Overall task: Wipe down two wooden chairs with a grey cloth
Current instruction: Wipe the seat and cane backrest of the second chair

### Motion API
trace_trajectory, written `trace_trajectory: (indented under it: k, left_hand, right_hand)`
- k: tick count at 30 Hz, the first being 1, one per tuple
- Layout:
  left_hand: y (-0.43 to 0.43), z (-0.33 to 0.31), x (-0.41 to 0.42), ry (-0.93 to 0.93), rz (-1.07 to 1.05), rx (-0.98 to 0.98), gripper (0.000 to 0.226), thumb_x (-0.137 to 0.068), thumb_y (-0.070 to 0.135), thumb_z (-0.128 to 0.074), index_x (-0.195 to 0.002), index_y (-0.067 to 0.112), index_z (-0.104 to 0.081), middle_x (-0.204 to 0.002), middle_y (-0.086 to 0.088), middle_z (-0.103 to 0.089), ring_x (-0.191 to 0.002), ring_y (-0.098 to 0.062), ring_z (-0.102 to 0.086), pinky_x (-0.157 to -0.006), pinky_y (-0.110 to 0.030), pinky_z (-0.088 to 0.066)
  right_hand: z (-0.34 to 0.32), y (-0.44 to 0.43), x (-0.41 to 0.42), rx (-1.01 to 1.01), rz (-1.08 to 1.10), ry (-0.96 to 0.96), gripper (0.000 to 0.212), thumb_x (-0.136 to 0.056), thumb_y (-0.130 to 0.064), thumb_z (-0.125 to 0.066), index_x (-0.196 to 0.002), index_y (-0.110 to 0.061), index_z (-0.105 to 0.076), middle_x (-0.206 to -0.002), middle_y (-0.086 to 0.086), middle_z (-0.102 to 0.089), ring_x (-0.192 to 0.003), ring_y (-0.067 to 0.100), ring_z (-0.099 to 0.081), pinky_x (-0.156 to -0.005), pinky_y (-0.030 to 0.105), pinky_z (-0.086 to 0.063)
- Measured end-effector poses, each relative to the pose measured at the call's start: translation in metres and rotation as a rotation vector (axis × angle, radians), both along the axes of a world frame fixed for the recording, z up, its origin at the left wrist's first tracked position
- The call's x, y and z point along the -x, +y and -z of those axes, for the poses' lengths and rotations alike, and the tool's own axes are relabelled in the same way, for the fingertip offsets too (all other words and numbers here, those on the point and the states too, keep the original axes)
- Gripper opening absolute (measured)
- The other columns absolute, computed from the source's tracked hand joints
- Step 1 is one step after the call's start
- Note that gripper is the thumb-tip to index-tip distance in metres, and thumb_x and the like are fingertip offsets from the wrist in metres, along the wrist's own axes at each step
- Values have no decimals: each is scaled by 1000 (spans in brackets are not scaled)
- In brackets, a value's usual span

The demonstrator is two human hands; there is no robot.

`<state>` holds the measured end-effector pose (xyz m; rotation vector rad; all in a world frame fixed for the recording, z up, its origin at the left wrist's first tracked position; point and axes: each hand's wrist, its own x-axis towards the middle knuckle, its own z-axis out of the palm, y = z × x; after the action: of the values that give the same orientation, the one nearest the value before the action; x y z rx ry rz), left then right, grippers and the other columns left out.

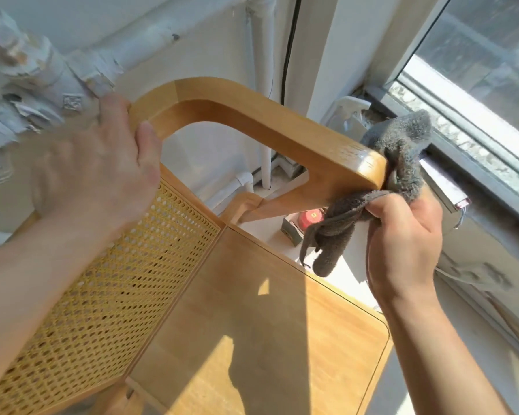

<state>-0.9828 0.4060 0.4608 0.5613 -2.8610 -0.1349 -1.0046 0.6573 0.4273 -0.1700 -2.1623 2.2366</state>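
Observation:
A light wooden chair (270,333) fills the middle of the view, with a flat seat, a woven cane back on the left and a curved armrest (252,115) across the top. My left hand (102,163) grips the chair's top corner where the back meets the armrest. My right hand (408,247) holds a crumpled grey cloth (402,154) pressed around the rounded front end of the armrest. Part of the cloth hangs down below my fingers.
White pipes with peeling wrap (42,70) run along the wall at the upper left. A window and its sill (468,124) lie close on the right. A white spray bottle (346,115) stands behind the armrest. A red object (310,218) lies on the floor beyond the seat.

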Motion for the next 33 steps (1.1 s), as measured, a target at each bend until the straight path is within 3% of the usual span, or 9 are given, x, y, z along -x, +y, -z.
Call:
trace_trajectory:
  k: [3, 6, 8, 11, 14, 16, 20, 26, 33]
  left_hand:
    - [0, 1, -1, 12, 8, 14, 42, -96, 43, -26, -114, 9, -42, -91, -30, -61, -77, -50, -58, -70, -54, -47]
    - [-2, 2, -1, 35, 19, 30, 43, -94, 43, -26, -112, 8, -43, -87, -32, -60, -74, -51, -57, -68, -54, -47]
    - [-3, 1, -1, 27, 10, 11, 43, -95, 42, -28, -114, 8, -43, -90, -32, -60, -78, -52, -57, -71, -56, -47]
    - [-4, 1, 1, -13, -21, 0, 38, -99, 38, -32, -119, 7, -43, -101, -30, -59, -89, -52, -56, -74, -53, -42]
    - [-4, 1, 1, -24, 1, 31, 39, -100, 37, -31, -121, 6, -42, -102, -28, -59, -92, -51, -56, -70, -47, -35]
    - [-6, 0, 1, -16, 19, 34, 37, -100, 37, -30, -119, 7, -42, -99, -24, -59, -88, -48, -56, -68, -46, -34]
    - [-6, -4, 2, 12, -3, -3, 25, -99, 31, -32, -108, 13, -45, -75, -2, -39, -69, -28, -35, -64, -39, -24]
    - [-22, -10, 4, 60, -41, -393, 28, -88, 30, -30, -92, 17, -55, -98, -12, -66, -95, -35, -57, -80, -43, -46]
    - [-37, -27, -22, -61, 7, -664, 33, -84, 14, -37, -102, 12, -65, -98, -4, -68, -95, -23, -60, -82, -31, -47]
  right_hand:
    - [-22, -7, 5, -263, -59, 119, 27, -71, 2, -38, -77, -20, -53, -67, -13, -51, -64, 7, -47, -60, 20, -38]
    - [-34, -22, 17, -909, -150, 256, 36, -75, -15, -40, -104, -14, -61, -95, 7, -64, -90, 30, -55, -66, 31, -34]
    - [-38, -40, 27, -1285, -184, 325, 30, -79, -22, -41, -103, -14, -56, -99, 7, -63, -93, 35, -55, -63, 33, -26]
    - [-31, -71, 37, -1455, -190, 456, 29, -85, -21, -42, -109, -12, -55, -102, 9, -64, -93, 35, -58, -62, 36, -24]
    - [-19, -102, 46, -1415, -238, 595, 51, -92, -21, -29, -137, -3, -44, -135, 17, -53, -121, 35, -51, -87, 43, -39]
    - [-9, -126, 44, -1354, -308, 714, 55, -96, -22, -21, -144, -1, -37, -148, 18, -41, -137, 34, -37, -108, 47, -30]
    - [17, -148, 33, -1065, -309, 945, 43, -99, -16, -46, -140, -5, -47, -147, 11, -44, -139, 26, -37, -115, 40, -23]
    - [17, -215, -16, -113, -175, 441, 44, -93, 2, -47, -137, 7, -43, -147, 21, -40, -145, 28, -20, -119, 39, -17]
    - [12, -233, -69, -53, -187, 268, 61, -90, 7, -40, -147, -9, -28, -155, -1, -22, -149, 20, -4, -122, 39, -8]
